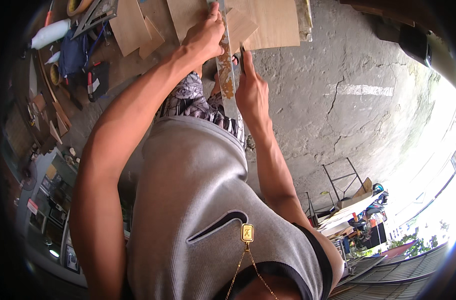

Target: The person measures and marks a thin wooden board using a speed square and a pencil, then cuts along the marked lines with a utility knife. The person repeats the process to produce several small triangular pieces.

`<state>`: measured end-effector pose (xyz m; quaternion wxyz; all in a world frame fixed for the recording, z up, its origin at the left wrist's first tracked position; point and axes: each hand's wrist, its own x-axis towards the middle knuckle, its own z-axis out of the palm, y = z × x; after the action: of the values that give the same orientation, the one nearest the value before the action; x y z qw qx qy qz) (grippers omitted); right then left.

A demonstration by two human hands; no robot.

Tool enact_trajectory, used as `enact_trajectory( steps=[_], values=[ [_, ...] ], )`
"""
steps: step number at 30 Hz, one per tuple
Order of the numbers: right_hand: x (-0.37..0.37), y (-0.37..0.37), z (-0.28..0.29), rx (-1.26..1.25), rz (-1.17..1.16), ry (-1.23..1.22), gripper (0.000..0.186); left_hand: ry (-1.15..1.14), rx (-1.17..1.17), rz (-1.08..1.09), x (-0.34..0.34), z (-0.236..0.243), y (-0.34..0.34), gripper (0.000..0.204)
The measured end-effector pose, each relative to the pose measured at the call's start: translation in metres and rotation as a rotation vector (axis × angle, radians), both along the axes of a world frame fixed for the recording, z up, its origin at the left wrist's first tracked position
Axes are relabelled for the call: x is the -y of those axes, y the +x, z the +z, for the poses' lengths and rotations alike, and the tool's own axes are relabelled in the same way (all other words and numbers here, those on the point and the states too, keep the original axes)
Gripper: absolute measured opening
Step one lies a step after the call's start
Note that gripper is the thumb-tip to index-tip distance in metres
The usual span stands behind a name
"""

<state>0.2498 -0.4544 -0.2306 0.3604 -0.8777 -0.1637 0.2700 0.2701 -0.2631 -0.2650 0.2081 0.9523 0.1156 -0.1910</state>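
Observation:
My left hand (pixel 205 37) presses down on a long metal ruler (pixel 226 72) with worn brown patches, its fingers and thumb gripping the ruler. The ruler lies across thin wood sheets and sticks out over the near edge toward my body. Under and beside it are a small piece of wood veneer (pixel 241 26) and a larger wood sheet (pixel 278 30). In my right hand (pixel 252 90) is a slim dark knife (pixel 242 59), the forefinger stretched along it. Its tip is at the wood's near edge, just right of the ruler; the blade itself is too small to make out.
On the left side of the table lie more wood pieces (pixel 129 30), a set square (pixel 94 17), a white bottle (pixel 50 34), a blue cloth-like bundle (pixel 74 56) and a roll of tape (pixel 55 75). A cracked concrete floor (pixel 308 100) spreads to the right, with a metal frame (pixel 344 177) farther back.

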Motion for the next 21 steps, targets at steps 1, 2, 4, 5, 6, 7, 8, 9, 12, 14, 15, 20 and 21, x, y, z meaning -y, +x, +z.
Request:
enact_trajectory(
  steps=[1, 2, 4, 5, 6, 7, 8, 9, 12, 14, 15, 20, 21],
  values=[
    [-0.009, 0.012, -0.01, 0.043, -0.003, 0.02, 0.065, -0.009, 0.007, -0.009, -0.001, -0.003, 0.001, 0.101],
    [-0.016, 0.023, -0.017, 0.086, -0.005, 0.04, 0.064, -0.018, 0.014, -0.017, -0.001, -0.006, 0.003, 0.101],
    [-0.03, 0.037, -0.022, 0.107, -0.007, 0.057, 0.054, -0.077, 0.026, 0.017, 0.001, -0.008, 0.004, 0.101],
    [-0.035, 0.042, -0.023, 0.116, -0.006, 0.066, 0.049, -0.105, 0.031, 0.036, 0.001, -0.008, 0.003, 0.101],
    [-0.038, 0.045, -0.023, 0.119, 0.006, 0.074, 0.049, -0.102, 0.039, 0.037, 0.002, -0.008, 0.003, 0.101],
    [-0.04, 0.048, -0.022, 0.123, 0.017, 0.081, 0.05, -0.1, 0.048, 0.038, 0.002, -0.007, 0.003, 0.101],
    [-0.043, 0.051, -0.022, 0.127, 0.027, 0.087, 0.05, -0.098, 0.057, 0.037, 0.002, -0.007, 0.003, 0.101],
    [-0.045, 0.052, -0.022, 0.115, 0.039, 0.089, 0.05, -0.124, 0.069, 0.052, 0.0, -0.01, 0.002, 0.1],
    [-0.052, 0.056, -0.021, 0.114, 0.064, 0.103, 0.047, -0.154, 0.148, 0.047, -0.007, -0.034, -0.003, 0.1],
    [-0.054, 0.057, -0.02, 0.152, 0.073, 0.129, 0.045, -0.107, 0.257, -0.016, -0.009, -0.053, -0.007, 0.1],
    [-0.056, 0.06, -0.015, 0.125, 0.101, 0.074, 0.046, -0.089, 0.238, 0.013, -0.008, -0.054, -0.009, 0.098],
    [-0.04, 0.029, -0.002, 0.013, 0.174, -0.121, 0.063, 0.009, 0.136, 0.14, 0.008, -0.024, -0.008, 0.093],
    [-0.027, 0.009, -0.007, 0.011, 0.172, -0.162, 0.065, -0.009, -0.081, 0.132, 0.008, -0.004, 0.004, 0.093]
  ],
)
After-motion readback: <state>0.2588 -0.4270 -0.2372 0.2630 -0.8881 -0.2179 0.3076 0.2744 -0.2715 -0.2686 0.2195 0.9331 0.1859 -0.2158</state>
